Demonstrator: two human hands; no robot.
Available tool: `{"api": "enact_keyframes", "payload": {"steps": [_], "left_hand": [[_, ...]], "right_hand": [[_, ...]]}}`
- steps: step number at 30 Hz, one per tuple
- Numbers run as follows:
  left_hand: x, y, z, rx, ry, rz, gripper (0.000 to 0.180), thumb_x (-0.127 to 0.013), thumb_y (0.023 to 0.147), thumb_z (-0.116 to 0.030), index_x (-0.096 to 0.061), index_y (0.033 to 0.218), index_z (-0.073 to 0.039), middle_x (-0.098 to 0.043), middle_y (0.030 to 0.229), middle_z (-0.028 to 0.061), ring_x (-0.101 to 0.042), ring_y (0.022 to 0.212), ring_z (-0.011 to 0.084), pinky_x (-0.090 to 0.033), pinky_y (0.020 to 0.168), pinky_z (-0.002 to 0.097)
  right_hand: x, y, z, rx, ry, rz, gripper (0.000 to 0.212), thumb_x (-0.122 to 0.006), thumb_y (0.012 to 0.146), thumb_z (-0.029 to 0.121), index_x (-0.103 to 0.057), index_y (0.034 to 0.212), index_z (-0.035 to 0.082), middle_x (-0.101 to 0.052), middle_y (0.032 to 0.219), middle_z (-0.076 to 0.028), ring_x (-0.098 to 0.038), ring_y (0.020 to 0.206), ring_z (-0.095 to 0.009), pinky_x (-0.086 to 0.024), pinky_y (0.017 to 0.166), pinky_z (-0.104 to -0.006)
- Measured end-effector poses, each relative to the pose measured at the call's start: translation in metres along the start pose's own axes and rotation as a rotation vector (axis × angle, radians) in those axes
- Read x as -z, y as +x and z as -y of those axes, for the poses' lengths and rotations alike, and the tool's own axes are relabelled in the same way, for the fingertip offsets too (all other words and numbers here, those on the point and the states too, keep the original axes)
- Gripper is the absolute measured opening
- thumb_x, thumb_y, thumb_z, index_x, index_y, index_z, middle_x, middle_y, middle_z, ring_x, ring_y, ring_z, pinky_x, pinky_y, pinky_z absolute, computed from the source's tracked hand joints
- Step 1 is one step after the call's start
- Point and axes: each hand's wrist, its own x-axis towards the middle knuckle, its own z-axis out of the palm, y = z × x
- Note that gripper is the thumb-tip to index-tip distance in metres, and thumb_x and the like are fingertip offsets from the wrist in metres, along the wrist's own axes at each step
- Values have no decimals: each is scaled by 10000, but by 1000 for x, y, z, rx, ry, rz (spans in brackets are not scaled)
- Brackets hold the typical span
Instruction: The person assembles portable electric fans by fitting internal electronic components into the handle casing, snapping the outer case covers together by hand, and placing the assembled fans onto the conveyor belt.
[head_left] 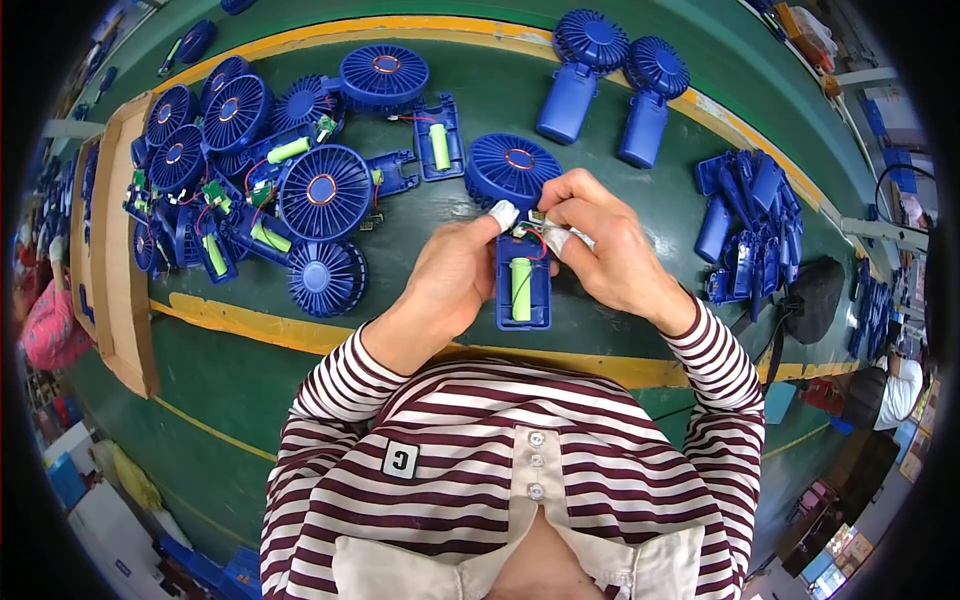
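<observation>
Overhead, green belt (560, 110) with yellow stripes (250, 330), blue fan halves (250, 180).

Green desk (600, 110) bearing a heap of open blue fan halves (250, 190) with green cells at left, two assembled blue handheld fans (610, 85) at top, stacked blue handle covers (745, 220) at right, cardboard box (115, 250) at far left.

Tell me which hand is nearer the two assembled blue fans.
Right. The right hand works just below the assembled fans; the left hand sits farther down-left, beside the open fan handle.
</observation>
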Motion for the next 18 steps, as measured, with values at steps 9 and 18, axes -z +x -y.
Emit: {"api": "enact_keyframes", "payload": {"steps": [9,18], "left_hand": [[0,-3,0,-8,45,-15,331,-358,918,-185,-488,1048,90,-599,931,161,-616,827,271,-501,768,372],[0,-4,2,-45,24,-41,302,-413,912,-197,-522,981,77,-602,905,150,-618,801,243,-508,721,354]], "right_hand": [[-3,-2,-4,57,-42,8,183,-496,662,-102,-531,837,-58,-509,964,-132,-537,870,-277,-438,751,-329],[-10,-4,-7,97,-87,-35,158,-547,696,-119,-535,842,-58,-506,958,-126,-566,762,-223,-477,627,-297]]}}
